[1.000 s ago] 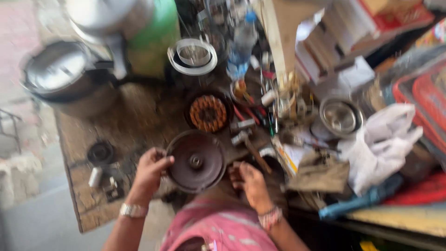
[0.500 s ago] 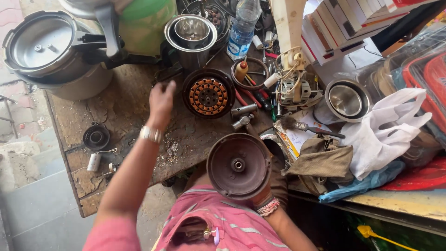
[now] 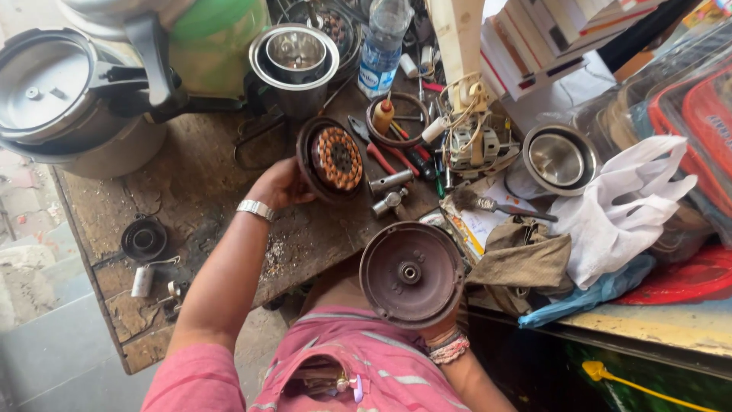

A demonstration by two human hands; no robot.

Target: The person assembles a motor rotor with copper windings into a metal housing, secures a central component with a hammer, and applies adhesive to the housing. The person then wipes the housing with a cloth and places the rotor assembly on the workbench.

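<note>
My left hand (image 3: pixel 284 185) grips the rim of a round motor half with copper windings (image 3: pixel 332 159) and tilts it up off the wooden workbench (image 3: pixel 206 198). A metal watch band sits on that wrist. My right hand is almost wholly hidden behind a rusty brown round motor cover (image 3: pixel 412 273), which it holds from underneath near my chest; only the wrist with bead bracelets (image 3: pixel 446 347) shows. The cover's centre has a small bearing hole.
Red-handled pliers (image 3: pixel 385 156), a glue bottle (image 3: pixel 383 116) and metal fittings (image 3: pixel 390 192) lie beside the windings. Pressure cookers (image 3: pixel 61 99), a steel pot (image 3: pixel 296 57), a water bottle (image 3: pixel 383 42), a steel bowl (image 3: pixel 559 159), a white bag (image 3: pixel 621 214) and a cloth (image 3: pixel 526 255) crowd the bench.
My left hand dropped from reaching toward the back of the bench and took hold of the winding half, tipping it up. The brown cover stayed in my right hand.
</note>
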